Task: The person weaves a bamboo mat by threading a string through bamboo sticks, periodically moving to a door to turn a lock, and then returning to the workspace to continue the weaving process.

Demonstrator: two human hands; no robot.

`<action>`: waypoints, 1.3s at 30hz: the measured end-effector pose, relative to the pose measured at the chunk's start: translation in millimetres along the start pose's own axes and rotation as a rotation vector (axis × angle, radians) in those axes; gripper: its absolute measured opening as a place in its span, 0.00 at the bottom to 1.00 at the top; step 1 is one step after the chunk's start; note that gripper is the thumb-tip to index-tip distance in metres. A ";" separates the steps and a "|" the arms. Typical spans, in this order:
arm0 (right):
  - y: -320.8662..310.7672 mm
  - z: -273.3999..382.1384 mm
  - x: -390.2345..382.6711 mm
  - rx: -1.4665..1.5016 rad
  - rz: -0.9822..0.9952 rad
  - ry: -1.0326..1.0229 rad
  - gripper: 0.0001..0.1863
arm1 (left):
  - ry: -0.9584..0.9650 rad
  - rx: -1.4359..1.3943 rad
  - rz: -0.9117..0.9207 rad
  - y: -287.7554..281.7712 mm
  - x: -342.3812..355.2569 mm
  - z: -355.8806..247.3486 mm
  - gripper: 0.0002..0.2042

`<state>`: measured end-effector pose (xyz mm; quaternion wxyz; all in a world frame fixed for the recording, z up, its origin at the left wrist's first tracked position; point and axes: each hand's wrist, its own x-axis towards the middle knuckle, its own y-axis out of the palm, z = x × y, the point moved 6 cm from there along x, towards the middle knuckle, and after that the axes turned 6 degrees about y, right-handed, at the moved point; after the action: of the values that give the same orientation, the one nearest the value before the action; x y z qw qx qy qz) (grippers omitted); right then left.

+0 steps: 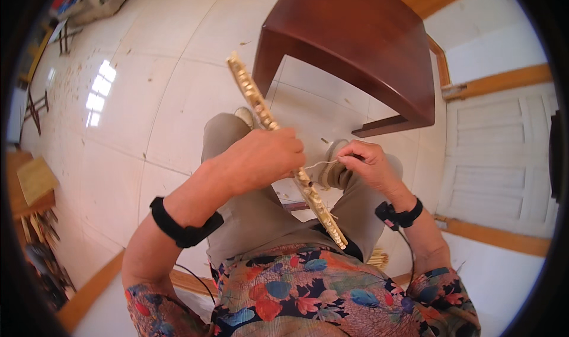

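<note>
My left hand (pixel 264 153) is closed around the middle of a long, narrow, straw-coloured strip (pixel 321 208) with a row of knobbly bumps, perhaps woven straw or reed. The strip slants from the upper left, above the floor, down to my lap. From beside my left hand a thin pale strand (pixel 320 163) runs across to my right hand (pixel 368 162). My right thumb and fingers pinch the strand's end. Something small and dark shows between those fingers, too small to name. My left fingertips are partly hidden behind the strip.
A dark red-brown wooden bench or small table (pixel 355 37) stands just ahead. At the left are a wooden stool (pixel 38 183) and bundled stalks (pixel 41 230). Folding stools lie farther off. Bits of straw are scattered on the tiled floor (pixel 148 106). A pale door (pixel 486 159) is at the right.
</note>
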<state>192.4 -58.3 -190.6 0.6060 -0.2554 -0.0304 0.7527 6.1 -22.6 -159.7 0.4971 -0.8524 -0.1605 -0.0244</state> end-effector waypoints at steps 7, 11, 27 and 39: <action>-54.3 28.7 -30.4 -0.421 -0.057 -0.122 0.03 | -0.049 0.028 0.099 5.1 1.6 -4.2 0.11; -73.2 27.7 -36.9 -0.372 -0.150 -0.087 0.02 | -0.027 0.132 -0.014 -5.0 -6.9 -12.8 0.05; -42.6 6.2 -7.5 1.125 -0.044 0.048 0.04 | -0.168 0.162 0.140 -3.4 -12.7 -17.8 0.12; 59.9 1.1 6.3 0.036 0.351 -0.131 0.07 | -0.086 0.162 0.168 -4.0 -11.5 -14.1 0.12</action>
<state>137.5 -68.1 -213.1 0.4666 -0.1964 -0.0113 0.8623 -4.4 -35.7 -151.5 0.5574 -0.8200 -0.1110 0.0671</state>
